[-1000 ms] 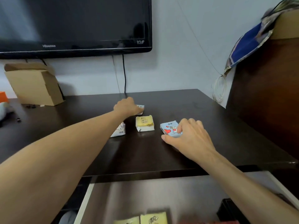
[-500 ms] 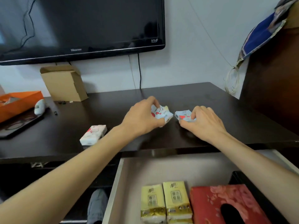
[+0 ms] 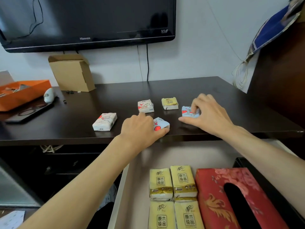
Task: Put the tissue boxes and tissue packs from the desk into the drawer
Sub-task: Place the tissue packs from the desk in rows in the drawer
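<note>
Several small tissue packs lie on the dark desk [image 3: 165,90]. My left hand [image 3: 140,128] grips a white-blue pack with a red heart [image 3: 160,123] at the desk's front edge. My right hand [image 3: 209,113] pinches a light blue pack [image 3: 186,111] a little farther back. A white pack with red print [image 3: 105,121] lies to the left, another white pack [image 3: 145,106] and a yellow pack [image 3: 170,103] sit behind my hands. Below, the open drawer [image 3: 140,171] holds several yellow tissue packs [image 3: 171,182] and a red floral tissue box [image 3: 231,195].
A cardboard box [image 3: 72,73] stands at the back left under a wall-mounted TV [image 3: 85,22]. An orange tray [image 3: 21,93], a white mouse-like object [image 3: 48,95] and a dark tablet [image 3: 28,111] sit at far left. A dark cabinet [image 3: 283,80] rises on the right.
The view tilted down, showing more of the drawer. My left hand drew its pack back to the desk's front edge. My right hand keeps hold of the blue pack.
</note>
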Motion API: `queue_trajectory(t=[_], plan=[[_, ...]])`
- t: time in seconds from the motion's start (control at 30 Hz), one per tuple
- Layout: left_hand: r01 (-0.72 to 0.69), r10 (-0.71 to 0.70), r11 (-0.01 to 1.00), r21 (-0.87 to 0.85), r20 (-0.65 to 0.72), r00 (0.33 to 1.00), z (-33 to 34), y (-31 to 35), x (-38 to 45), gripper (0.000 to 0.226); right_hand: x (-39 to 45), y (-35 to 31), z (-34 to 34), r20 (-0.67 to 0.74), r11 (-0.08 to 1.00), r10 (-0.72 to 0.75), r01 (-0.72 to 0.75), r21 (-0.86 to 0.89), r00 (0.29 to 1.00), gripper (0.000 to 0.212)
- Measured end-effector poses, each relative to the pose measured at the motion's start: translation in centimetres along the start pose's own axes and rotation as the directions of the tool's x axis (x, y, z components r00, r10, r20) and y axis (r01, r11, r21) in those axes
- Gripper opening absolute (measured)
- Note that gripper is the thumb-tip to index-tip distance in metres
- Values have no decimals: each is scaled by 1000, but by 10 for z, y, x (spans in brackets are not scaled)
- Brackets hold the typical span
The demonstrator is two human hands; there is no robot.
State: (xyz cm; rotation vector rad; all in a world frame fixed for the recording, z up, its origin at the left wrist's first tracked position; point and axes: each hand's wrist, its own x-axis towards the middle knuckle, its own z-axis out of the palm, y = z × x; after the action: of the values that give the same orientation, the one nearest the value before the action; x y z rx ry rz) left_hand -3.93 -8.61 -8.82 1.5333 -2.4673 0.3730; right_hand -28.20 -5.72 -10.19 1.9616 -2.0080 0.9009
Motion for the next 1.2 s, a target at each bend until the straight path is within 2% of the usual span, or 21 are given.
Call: queue_trajectory(t=[0.07, 0.17, 0.33, 0.47, 0.63, 0.73, 0.9, 1.03, 1.13, 1.2], plan=[[28, -29, 999, 42, 12, 1000, -4, 2, -4, 78, 2, 3, 2, 71, 995, 16, -23, 95, 997, 51], [64, -67, 996, 62, 51, 996, -9, 4, -7, 95, 6, 5, 2, 230, 970, 94, -141, 198, 969, 68], [-36, 37, 999, -13, 174, 984, -16, 2, -14, 117, 7, 5, -1, 281, 943, 85, -168, 286, 956, 68], [-74, 130, 974, -213, 260, 957, -13, -3, -12, 100, 7, 9, 0, 280, 931, 67, -161, 328, 958, 65], [-94, 147, 950, -298, 161, 976, -10, -15, -4, 97, 8, 11, 0, 321, 906, 58, -185, 380, 945, 70], [-121, 219, 891, -436, 180, 959, -5, -15, -2, 88, 8, 13, 0, 344, 878, 61, -214, 427, 937, 70], [-95, 179, 832, -546, 102, 979, -1, -15, -7, 68, 5, 11, -1, 322, 897, 51, -185, 401, 945, 71], [-121, 185, 844, -522, 72, 980, -5, -13, -13, 84, 1, 5, -2, 266, 891, 46, -159, 425, 963, 74], [-134, 188, 828, -544, 44, 981, -13, -11, -20, 85, -9, -3, -12, 136, 778, 121, -179, 602, 983, 67], [-160, 201, 802, -576, 9, 980, -24, -13, -30, 77, -25, -14, -25, 118, 713, 121, -169, 681, 986, 67]])
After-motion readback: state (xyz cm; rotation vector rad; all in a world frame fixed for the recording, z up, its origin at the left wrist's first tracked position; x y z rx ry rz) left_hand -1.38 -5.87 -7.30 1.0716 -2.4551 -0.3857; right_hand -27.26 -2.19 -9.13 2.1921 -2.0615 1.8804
